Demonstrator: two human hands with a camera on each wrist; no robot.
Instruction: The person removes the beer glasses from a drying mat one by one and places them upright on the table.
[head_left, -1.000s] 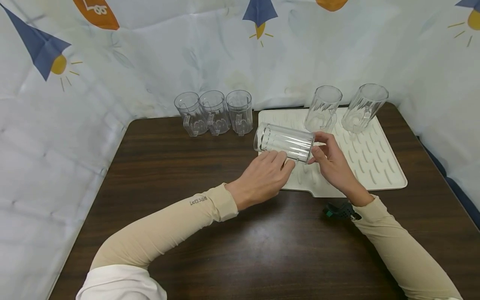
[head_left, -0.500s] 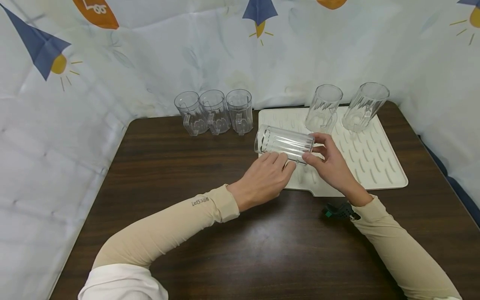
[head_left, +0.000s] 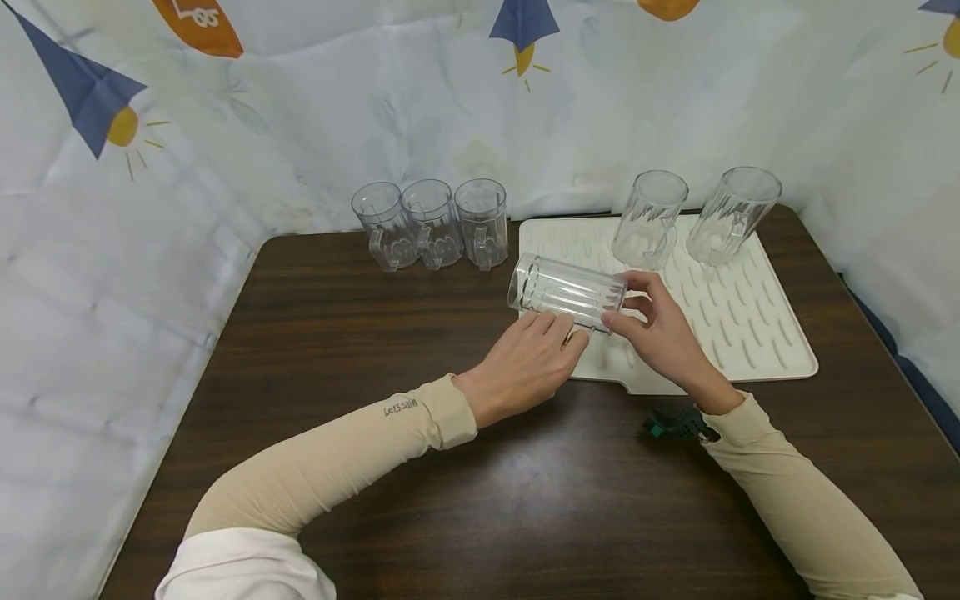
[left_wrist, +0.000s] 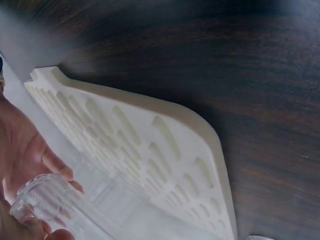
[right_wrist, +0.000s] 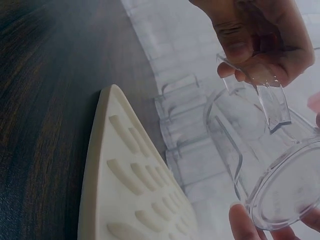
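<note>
A clear mug point(head_left: 570, 287) is held on its side above the front left part of a white ridged mat point(head_left: 750, 333), its mouth toward the left. My left hand point(head_left: 528, 362) grips the mug's handle point(right_wrist: 272, 102), with fingers curled round it in the right wrist view. At the mug's base point(right_wrist: 295, 185), my right hand point(head_left: 660, 333) holds the end between thumb and fingers. In the left wrist view the right hand point(left_wrist: 27, 145) appears behind the mug point(left_wrist: 65, 210). The handle is mostly hidden in the head view.
Two clear mugs point(head_left: 649, 218) point(head_left: 733, 215) stand upright on the mat's back part. Left of the mat, three clear mugs point(head_left: 427, 223) stand in a row at the back of the dark wooden table point(head_left: 337, 333). A patterned white cloth point(head_left: 420, 100) hangs behind.
The right thumb has shifted from the mug's base end onto its side. The held mug has come slightly lower in the head view, while the left hand keeps its grip on the handle.
</note>
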